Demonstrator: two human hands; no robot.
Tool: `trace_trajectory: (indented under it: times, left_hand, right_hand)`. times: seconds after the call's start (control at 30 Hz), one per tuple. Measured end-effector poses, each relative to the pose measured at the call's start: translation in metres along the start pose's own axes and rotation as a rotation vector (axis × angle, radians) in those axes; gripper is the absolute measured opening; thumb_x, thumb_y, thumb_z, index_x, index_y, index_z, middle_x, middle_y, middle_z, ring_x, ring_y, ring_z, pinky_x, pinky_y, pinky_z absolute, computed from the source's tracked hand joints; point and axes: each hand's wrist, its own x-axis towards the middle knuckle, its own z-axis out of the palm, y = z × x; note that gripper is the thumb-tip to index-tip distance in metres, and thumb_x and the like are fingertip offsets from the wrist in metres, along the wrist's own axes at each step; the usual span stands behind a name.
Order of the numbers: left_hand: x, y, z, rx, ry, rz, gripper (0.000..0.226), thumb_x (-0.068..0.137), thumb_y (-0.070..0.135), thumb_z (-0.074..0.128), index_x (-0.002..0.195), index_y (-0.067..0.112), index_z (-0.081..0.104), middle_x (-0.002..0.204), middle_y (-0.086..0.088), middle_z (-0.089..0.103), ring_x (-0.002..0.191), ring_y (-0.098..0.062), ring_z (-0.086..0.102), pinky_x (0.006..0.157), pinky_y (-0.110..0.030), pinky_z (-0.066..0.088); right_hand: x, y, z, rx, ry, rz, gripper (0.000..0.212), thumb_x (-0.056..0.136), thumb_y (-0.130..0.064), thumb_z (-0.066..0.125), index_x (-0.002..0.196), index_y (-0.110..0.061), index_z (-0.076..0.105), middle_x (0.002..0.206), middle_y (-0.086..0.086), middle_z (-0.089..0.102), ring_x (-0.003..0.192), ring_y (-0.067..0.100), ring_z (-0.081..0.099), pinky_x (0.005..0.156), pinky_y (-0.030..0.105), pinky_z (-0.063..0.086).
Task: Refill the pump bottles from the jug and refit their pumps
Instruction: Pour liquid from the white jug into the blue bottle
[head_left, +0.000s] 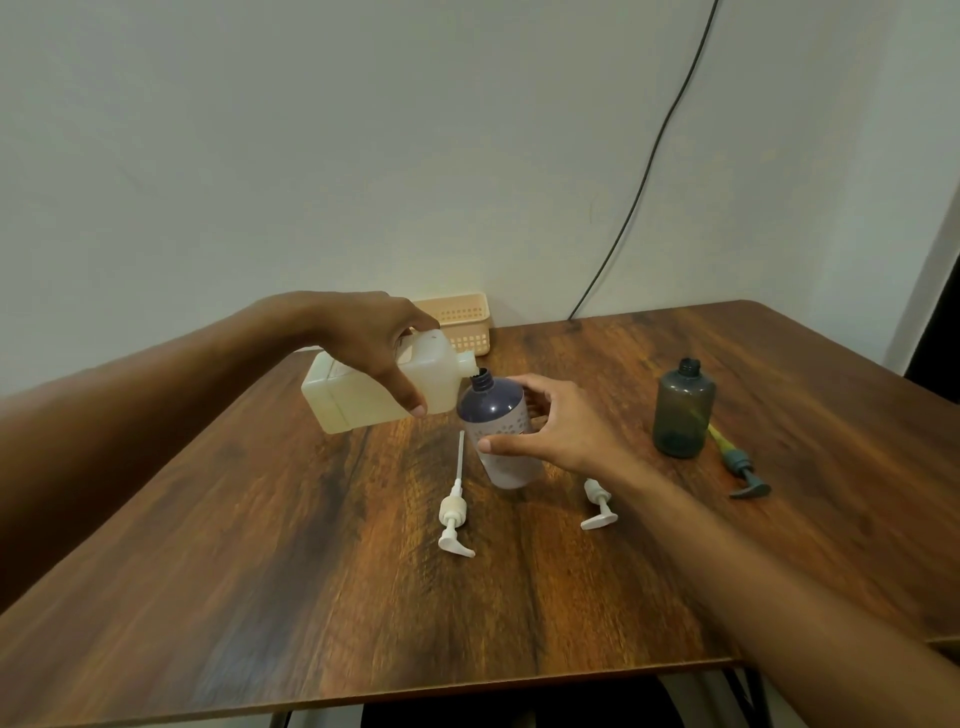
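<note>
With our left hand (382, 351) clamped on the tilted jug (387, 387) and our right hand (553, 423) gripping the purple bottle (498, 426), we are pouring, apparently; next, level the jug once full.

Your near half of the tabletop (363, 623) lies open from edge to edge. Toward the middle, two white pumps (454, 519) (597, 506) lie flat either side of the purple bottle (498, 431). Toward the right edge stand a grey bottle (681, 410) and its pump (740, 467). A basket (462, 322) blocks the far edge.
</note>
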Motion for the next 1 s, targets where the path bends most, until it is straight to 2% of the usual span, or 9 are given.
trace_trajectory:
  times: [0.1,0.3,0.4,0.57,0.73,0.93,1.0]
  left_hand:
    - [-0.0003,-0.0001,0.0005,-0.01,-0.006,0.007,0.069,0.071,0.056,0.088,0.126,0.038,0.051,0.117,0.011,0.061,0.106,-0.016,0.063,0.085,-0.025,0.052]
    - [-0.0016,-0.0003,-0.0008,-0.003,-0.009,0.005,0.073,0.071,0.056,0.088,0.132,0.034,0.054,0.118,0.011,0.061,0.106,-0.016,0.063,0.086,-0.025,0.053]
    - [-0.0023,-0.0007,-0.0019,0.004,-0.013,0.008,0.07,0.07,0.058,0.087,0.127,0.038,0.052,0.117,0.011,0.061,0.105,-0.015,0.063,0.083,-0.024,0.052]
    - [-0.003,-0.0004,-0.001,0.02,-0.013,0.0,0.077,0.071,0.058,0.087,0.136,0.031,0.055,0.119,0.01,0.062,0.107,-0.017,0.064,0.09,-0.028,0.055]
    - [-0.0034,0.0006,-0.0012,0.02,-0.014,-0.006,0.077,0.072,0.056,0.087,0.136,0.03,0.055,0.119,0.01,0.062,0.108,-0.017,0.064,0.088,-0.027,0.055]
    - [-0.0033,0.002,-0.0031,0.017,-0.024,-0.008,0.07,0.071,0.057,0.087,0.128,0.035,0.053,0.118,0.009,0.062,0.106,-0.017,0.064,0.086,-0.027,0.054]
    - [-0.0029,0.0015,-0.0023,0.018,-0.026,-0.008,0.072,0.071,0.057,0.087,0.131,0.034,0.054,0.12,0.008,0.063,0.107,-0.017,0.065,0.087,-0.028,0.056]
  right_hand:
    - [-0.0009,0.0,0.0003,0.007,-0.007,0.003,0.09,0.07,-0.056,0.093,0.148,-0.028,0.058,0.143,-0.005,0.067,0.128,0.015,0.062,0.105,0.046,0.058]
    - [-0.0016,-0.0014,0.0012,0.027,-0.015,0.004,0.088,0.07,-0.055,0.094,0.146,-0.027,0.059,0.14,-0.006,0.068,0.126,0.014,0.064,0.104,0.046,0.058]
    - [-0.0012,-0.0019,0.0016,0.03,-0.014,0.001,0.088,0.07,-0.054,0.094,0.146,-0.026,0.06,0.139,-0.006,0.068,0.126,0.014,0.063,0.104,0.045,0.058]
    - [-0.0019,-0.0021,0.0033,0.035,-0.015,-0.006,0.083,0.071,-0.051,0.094,0.144,-0.029,0.06,0.139,-0.007,0.068,0.124,0.011,0.062,0.103,0.043,0.057]
    - [-0.0011,-0.0018,0.0036,0.031,-0.011,-0.002,0.087,0.071,-0.051,0.094,0.147,-0.027,0.059,0.141,-0.005,0.066,0.127,0.013,0.062,0.105,0.045,0.057]
    - [-0.0006,-0.0003,0.0037,0.038,-0.007,-0.01,0.086,0.072,-0.051,0.094,0.146,-0.027,0.059,0.14,-0.006,0.067,0.125,0.012,0.062,0.104,0.042,0.057]
    - [-0.0009,0.0008,0.0038,0.051,-0.012,-0.012,0.085,0.072,-0.051,0.094,0.145,-0.028,0.059,0.14,-0.007,0.067,0.125,0.011,0.062,0.104,0.041,0.057]
